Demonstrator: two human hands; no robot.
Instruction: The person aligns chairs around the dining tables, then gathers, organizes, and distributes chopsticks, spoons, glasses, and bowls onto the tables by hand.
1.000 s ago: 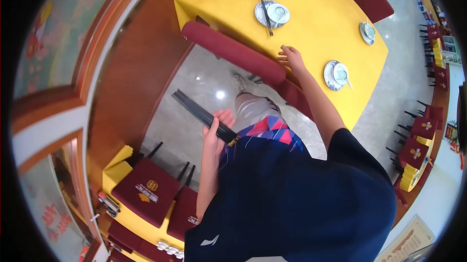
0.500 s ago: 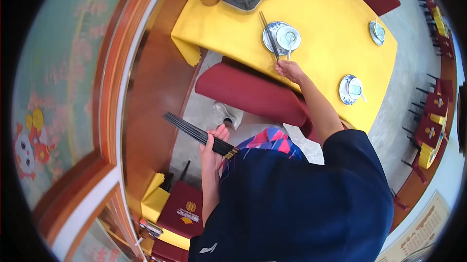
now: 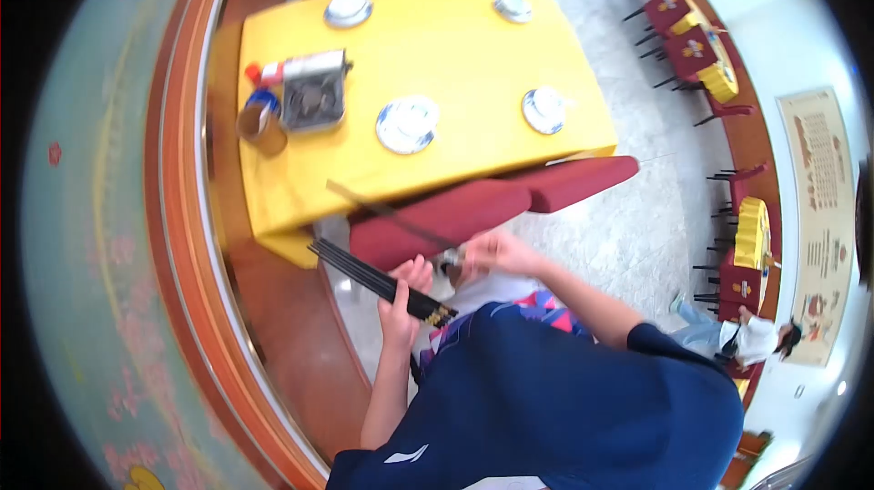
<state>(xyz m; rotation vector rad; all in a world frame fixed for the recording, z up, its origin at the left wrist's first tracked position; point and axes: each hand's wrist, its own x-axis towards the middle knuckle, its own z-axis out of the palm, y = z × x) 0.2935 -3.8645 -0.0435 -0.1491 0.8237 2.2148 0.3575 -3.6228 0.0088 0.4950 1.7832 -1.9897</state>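
Observation:
My left hand [image 3: 401,299] is closed around a bundle of black chopsticks [image 3: 364,273] with gold-marked ends, held in front of my body. To its right, my right hand [image 3: 496,253] grips a separate pair of dark chopsticks [image 3: 391,214], blurred by motion and slanting up to the left across the red chair. Beyond the hands stands a table with a yellow cloth [image 3: 482,62]. The nearest place setting on it is a blue-and-white plate [image 3: 390,138] with a white bowl [image 3: 417,114] on top.
A portable gas stove [image 3: 314,101] and a brown cup [image 3: 262,131] stand at the table's left. Other settings include a plate with a bowl [image 3: 544,111]. Red chairs [image 3: 437,219] line the near side. A person [image 3: 751,337] is at the far right.
My right hand has drawn back from the plate toward my body, bringing the pair of chopsticks along. My left hand still holds the bundle. The view has turned, showing more of the room.

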